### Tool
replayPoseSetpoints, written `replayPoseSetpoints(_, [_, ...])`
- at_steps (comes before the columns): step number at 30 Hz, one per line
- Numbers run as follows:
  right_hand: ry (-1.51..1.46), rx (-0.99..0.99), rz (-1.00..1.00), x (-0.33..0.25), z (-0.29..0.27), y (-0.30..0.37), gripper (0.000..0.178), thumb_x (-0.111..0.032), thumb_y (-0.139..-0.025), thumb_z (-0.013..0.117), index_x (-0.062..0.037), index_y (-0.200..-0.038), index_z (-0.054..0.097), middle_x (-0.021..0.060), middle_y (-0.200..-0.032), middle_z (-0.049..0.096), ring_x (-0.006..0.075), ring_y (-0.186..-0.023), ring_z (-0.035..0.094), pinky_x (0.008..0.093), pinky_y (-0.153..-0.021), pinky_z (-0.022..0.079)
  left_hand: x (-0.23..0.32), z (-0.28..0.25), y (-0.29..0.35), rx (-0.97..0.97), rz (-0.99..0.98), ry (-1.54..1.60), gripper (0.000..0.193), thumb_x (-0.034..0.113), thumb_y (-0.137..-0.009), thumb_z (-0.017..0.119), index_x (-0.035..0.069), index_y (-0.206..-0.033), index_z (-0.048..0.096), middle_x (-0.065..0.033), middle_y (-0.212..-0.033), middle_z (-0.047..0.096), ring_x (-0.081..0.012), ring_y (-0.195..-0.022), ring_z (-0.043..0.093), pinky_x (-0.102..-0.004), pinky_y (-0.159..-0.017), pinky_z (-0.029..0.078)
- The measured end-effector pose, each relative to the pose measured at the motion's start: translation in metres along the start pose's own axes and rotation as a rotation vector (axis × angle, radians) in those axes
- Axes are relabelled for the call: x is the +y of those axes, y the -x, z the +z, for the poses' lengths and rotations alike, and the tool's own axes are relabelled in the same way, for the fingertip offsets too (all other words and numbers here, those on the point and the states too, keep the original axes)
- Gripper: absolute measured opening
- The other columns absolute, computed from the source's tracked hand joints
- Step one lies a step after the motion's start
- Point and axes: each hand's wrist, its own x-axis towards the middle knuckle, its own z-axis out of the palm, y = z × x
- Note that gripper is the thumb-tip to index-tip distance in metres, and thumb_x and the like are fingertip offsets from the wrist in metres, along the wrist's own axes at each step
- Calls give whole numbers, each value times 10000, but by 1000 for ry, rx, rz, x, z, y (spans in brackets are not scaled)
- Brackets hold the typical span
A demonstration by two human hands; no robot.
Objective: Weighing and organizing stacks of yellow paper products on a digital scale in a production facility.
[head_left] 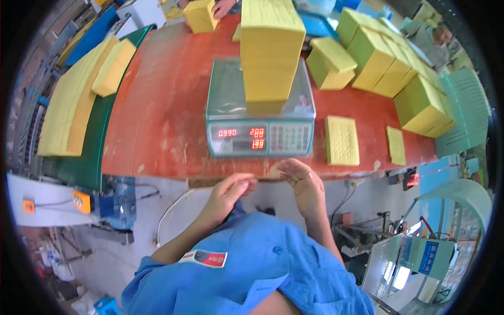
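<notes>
at the far left, a long row of yellow blocks (73,107) sits on a green belt (90,170), with one separate yellow block (114,68) just beside it; these look like work still waiting. across the red table (152,113), at its far edge, a co-worker's hand (224,7) touches another upright block (200,17). the person's left hand (230,192) hangs near the table's front edge, its fingers curled in and narrow; whether it hides anything i cannot tell. in the middle, a tall yellow stack (270,60) stands upright on the scale (223,86), touched by neither hand, and the red display is lit, so this weighing seems under way, with the stack not yet taken off. the right hand (303,185) is loosely open below the scale's front, with nothing seen in it. further right, a low yellow pile (342,140) and a thin yellow piece (396,146) lie apart on the table. behind them, a tilted block (332,64) rests near grouped blocks (379,59), perhaps the finished share, though i cannot be sure.
</notes>
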Motion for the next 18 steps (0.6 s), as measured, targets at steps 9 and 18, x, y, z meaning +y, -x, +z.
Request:
replayPoseSetpoints(9, [-65,56,113,-24,-55,79,548,-367,-968,510,59,-1313,525,179,-1174,649,271,-1065,631,393,-923,478,-22,86,18,-136,37,-198,332,160,-1009,535,-24,-1285,553,-118,-1182,645,-176,-1098,615,-324,-970,477])
replayPoseSetpoints(18, [-101,-11,144,-25,-51,95,531,-363,-976,500,55,-1303,524,161,-1136,647,250,-1005,629,383,-884,489,-40,99,46,-20,33,-246,313,191,-993,573,-13,-1230,589,-99,-1117,676,-149,-1034,635,-300,-897,506])
